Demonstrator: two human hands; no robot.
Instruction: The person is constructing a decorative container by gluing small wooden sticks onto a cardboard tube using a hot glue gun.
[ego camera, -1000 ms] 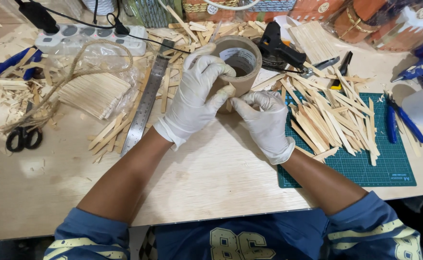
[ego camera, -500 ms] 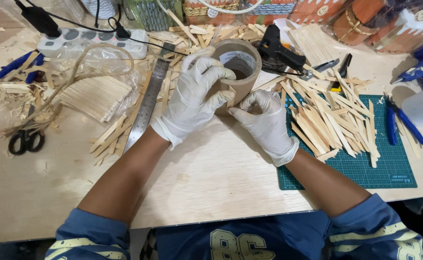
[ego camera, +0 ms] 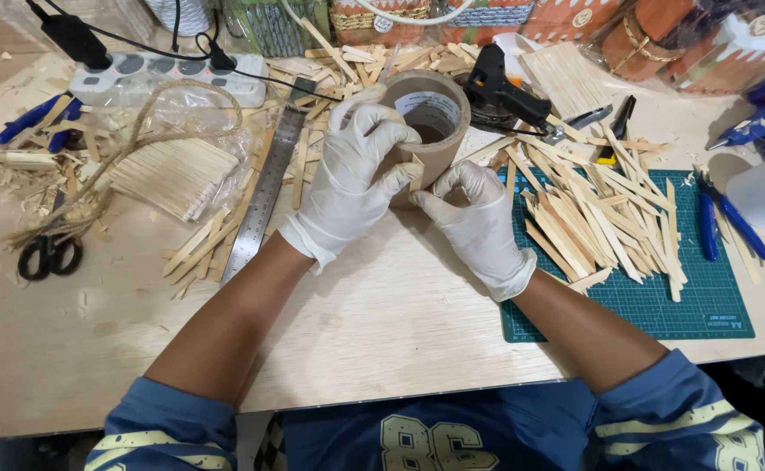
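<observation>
Left hand [ego camera: 347,187] gripping cardboard tube [ego camera: 430,122] at rim, right hand [ego camera: 474,222] fingers pinching wooden strip [ego camera: 418,174] against its wall; best pressed flat, tube steadied on tabletop [ego camera: 382,323].

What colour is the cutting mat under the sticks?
Green cutting mat with a grid, head view.

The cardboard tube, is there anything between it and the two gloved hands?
Nothing visible is in the way. The left hand is wrapped around the side of the cardboard tube, and the right hand touches its lower edge with the fingertips. The wooden sticks lie off to the side on the green cutting mat.
</observation>
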